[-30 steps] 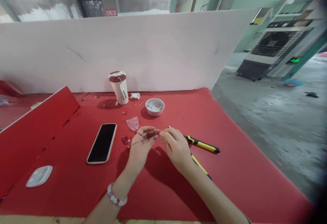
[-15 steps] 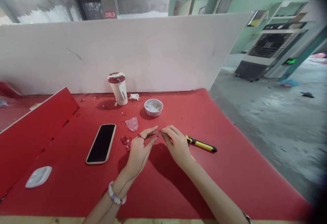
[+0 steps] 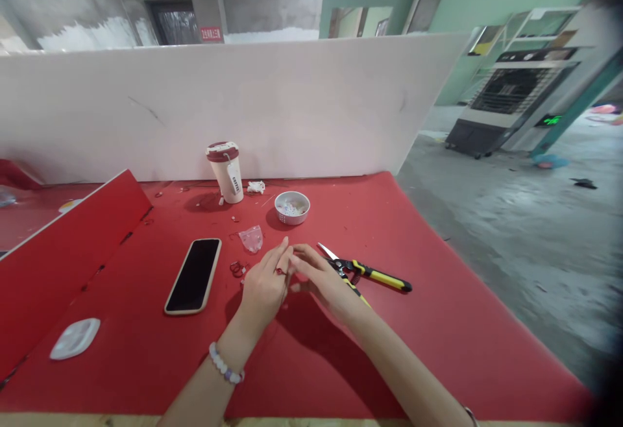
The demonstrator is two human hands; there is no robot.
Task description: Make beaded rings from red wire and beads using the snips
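Note:
Both of my hands meet over the red tabletop (image 3: 438,355). My left hand (image 3: 265,282) is turned with its back to me, fingers stretched out, a red-beaded ring (image 3: 280,271) on one finger and a beaded bracelet (image 3: 225,367) at the wrist. My right hand (image 3: 327,284) curls its fingers against the left fingers near that ring; whatever lies between them is hidden. Just beyond the right hand are open scissors (image 3: 384,278) with yellow-black handles. Left of my left hand lie red cord loops (image 3: 237,269) with small pale beads.
A small plastic bag (image 3: 252,239) and a white bowl (image 3: 292,209) of beads sit farther back. A coffee cup (image 3: 228,177) stands near the white partition (image 3: 316,102). At left are a phone (image 3: 193,276), a white dish (image 3: 76,339) and a red divider (image 3: 73,265).
My left hand has rotated so its back faces me, its pinch no longer visible. My right hand has shifted left against it, uncovering the scissors' blades. The purple bead between my fingertips is now hidden.

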